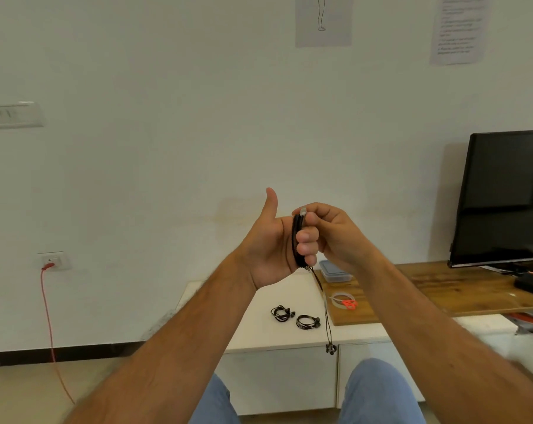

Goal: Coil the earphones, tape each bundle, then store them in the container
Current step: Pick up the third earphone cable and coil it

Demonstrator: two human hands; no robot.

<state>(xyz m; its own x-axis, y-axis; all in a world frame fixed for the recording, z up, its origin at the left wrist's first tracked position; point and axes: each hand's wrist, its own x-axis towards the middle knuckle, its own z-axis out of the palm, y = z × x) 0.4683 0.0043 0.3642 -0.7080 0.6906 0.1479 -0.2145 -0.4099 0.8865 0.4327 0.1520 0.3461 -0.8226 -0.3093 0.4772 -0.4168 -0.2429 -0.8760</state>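
My left hand (pixel 277 240) wears coiled earphone cable (pixel 297 240); my right hand (pixel 329 234) pinches its end. The lidded container (pixel 334 272) is shut, contents unseen.

Soft, even daylight fills the room, leaving the white wall (pixel 167 148) pale and slightly greenish with no hard shadows; only a faint grey shade lies beside the dark monitor (pixel 503 197), whose screen carries a dull reflection. The whole picture is mildly soft, and the papers (pixel 457 29) pinned high on the wall are too blurred to read. Wide-angle distortion stretches the forearms (pixel 173 347) at the lower edge.
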